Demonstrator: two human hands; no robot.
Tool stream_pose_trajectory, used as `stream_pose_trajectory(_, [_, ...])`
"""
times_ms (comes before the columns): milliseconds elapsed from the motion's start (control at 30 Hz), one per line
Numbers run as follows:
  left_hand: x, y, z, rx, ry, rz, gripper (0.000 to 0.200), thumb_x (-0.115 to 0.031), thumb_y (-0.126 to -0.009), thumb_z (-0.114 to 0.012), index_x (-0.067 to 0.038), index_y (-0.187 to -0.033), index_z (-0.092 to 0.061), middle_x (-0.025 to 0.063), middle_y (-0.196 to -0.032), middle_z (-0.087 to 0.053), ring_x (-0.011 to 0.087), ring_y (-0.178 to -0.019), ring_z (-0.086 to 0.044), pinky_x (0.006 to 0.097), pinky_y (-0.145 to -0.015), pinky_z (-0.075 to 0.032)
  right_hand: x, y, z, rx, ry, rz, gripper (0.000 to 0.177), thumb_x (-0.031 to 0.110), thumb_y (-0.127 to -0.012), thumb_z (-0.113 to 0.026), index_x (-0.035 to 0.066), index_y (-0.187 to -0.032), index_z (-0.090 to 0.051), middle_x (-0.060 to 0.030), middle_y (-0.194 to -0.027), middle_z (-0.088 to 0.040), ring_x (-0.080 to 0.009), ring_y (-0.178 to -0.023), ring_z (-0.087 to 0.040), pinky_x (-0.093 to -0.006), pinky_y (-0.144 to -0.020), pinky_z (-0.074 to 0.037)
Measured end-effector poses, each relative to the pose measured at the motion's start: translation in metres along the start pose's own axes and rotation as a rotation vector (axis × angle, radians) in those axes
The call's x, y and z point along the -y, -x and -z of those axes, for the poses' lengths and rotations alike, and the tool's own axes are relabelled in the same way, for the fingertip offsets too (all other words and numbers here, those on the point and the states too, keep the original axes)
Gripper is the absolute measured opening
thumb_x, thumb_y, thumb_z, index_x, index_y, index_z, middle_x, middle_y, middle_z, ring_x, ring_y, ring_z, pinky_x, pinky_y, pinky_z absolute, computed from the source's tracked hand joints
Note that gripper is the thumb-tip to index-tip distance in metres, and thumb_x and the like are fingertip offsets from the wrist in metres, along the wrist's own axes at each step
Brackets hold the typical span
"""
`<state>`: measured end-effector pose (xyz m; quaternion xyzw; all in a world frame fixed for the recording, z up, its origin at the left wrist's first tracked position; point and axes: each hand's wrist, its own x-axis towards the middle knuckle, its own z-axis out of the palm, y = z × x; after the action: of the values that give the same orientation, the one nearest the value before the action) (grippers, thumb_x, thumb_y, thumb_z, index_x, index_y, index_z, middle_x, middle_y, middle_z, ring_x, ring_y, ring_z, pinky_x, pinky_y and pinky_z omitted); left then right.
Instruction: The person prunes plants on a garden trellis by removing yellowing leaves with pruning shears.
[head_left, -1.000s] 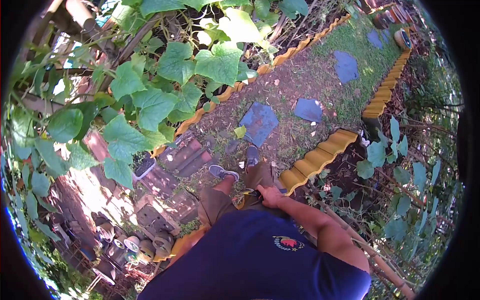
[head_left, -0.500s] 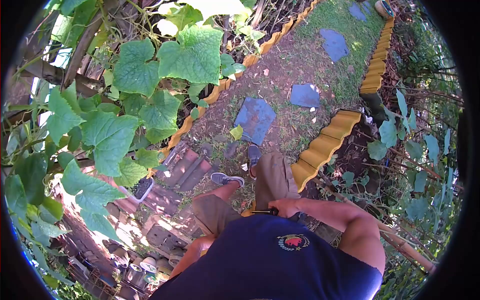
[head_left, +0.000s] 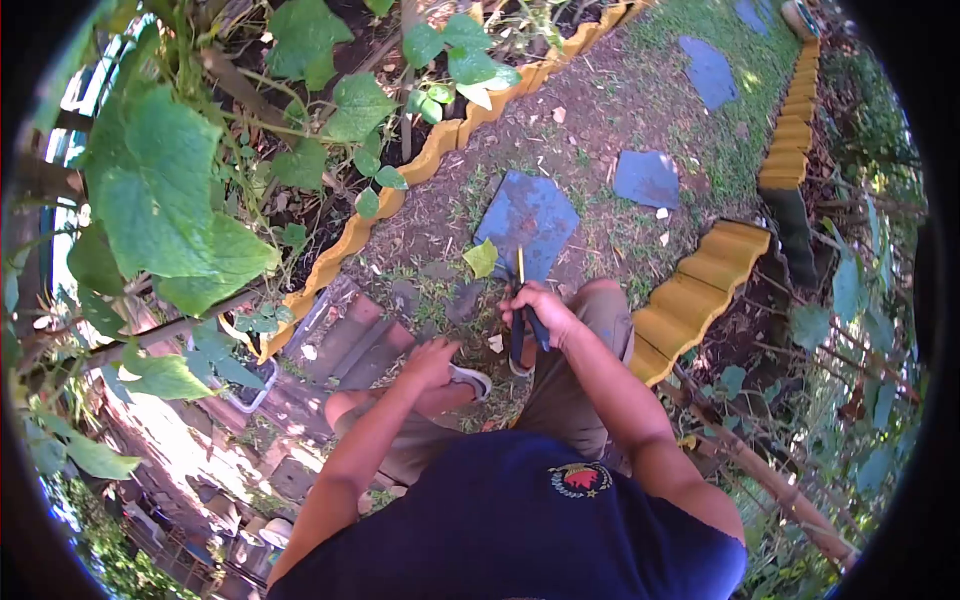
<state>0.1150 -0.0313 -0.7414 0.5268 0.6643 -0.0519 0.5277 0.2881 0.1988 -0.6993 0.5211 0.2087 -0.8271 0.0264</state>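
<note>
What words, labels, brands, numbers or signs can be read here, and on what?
No wording, brand or number is readable.
The shirt bears a round emblem with a red figure; any lettering around it is too small to read.

One head-worn view looks steeply down and ahead from above the dark shirt [head_left: 515,520] at 6 o'clock. Both hands lie below the lens, the right [head_left: 540,310] near centre, the left [head_left: 430,362] towards 7. Leaves [head_left: 160,185] loom closer at 10; grass [head_left: 735,145] recedes towards 1 to 2 o'clock.
</note>
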Motion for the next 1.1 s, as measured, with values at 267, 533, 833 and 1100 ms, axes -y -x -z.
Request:
stream_pose_trajectory(267, [0.017, -0.231, -0.060, 0.069, -0.054, 0.162, 0.054, -0.019, -0.094, -0.061, -0.032, -0.145, -0.053, 0.0122, -0.170, 0.003, 0.0349, -0.133, -0.054, 0.0503, -0.104, -0.045, 0.033, -0.117, 0.011, -0.192, -0.041, 0.472, 0.035, 0.010, -0.082, -0.063, 0.007, -0.116, -0.055, -0.0090, -0.096, -0.066, -0.0188, -0.077, -0.062, -0.0332, -0.068, -0.053])
stream_pose_trajectory(533, [0.049, -0.274, -0.066, -0.164, 0.097, 0.017, 0.066, -0.017, -0.088, -0.065, -0.002, -0.148, -0.042, 0.0154, -0.165, -0.024, 0.0345, -0.131, -0.055, 0.0439, -0.108, -0.048, 0.020, -0.145, -0.015, 0.023, 0.572, 0.720, 0.041, 0.001, -0.082, -0.060, 0.006, -0.122, -0.056, -0.0083, -0.103, -0.065, -0.0138, -0.081, -0.060, -0.0286, -0.074, -0.048])
stream_pose_trajectory(833, [0.135, -0.070, -0.025, -0.322, 0.572, -0.184, 0.043, -0.036, -0.096, -0.067, 0.000, -0.120, -0.069, 0.0208, -0.114, -0.071, 0.0324, -0.106, -0.068, 0.0398, -0.095, -0.051, 0.118, -0.136, 0.063, -0.763, 1.011, 1.346, 0.051, 0.003, -0.079, -0.063, -0.003, -0.128, -0.053, -0.0174, -0.103, -0.064, -0.0299, -0.090, -0.061, -0.0412, -0.087, -0.048])
stream_pose_trajectory(1100, [0.203, 0.232, -0.010, -1.108, 1.015, 0.449, 0.024, -0.021, -0.098, -0.065, 0.002, -0.098, -0.074, 0.0113, -0.094, -0.075, 0.0164, -0.074, -0.070, 0.0321, -0.073, -0.055, -0.018, -0.176, 0.234, -1.474, 0.669, 0.903, 0.064, 0.035, -0.078, -0.071, 0.010, -0.134, -0.054, -0.0170, -0.112, -0.070, -0.0391, -0.096, -0.067, -0.0499, -0.085, -0.050])
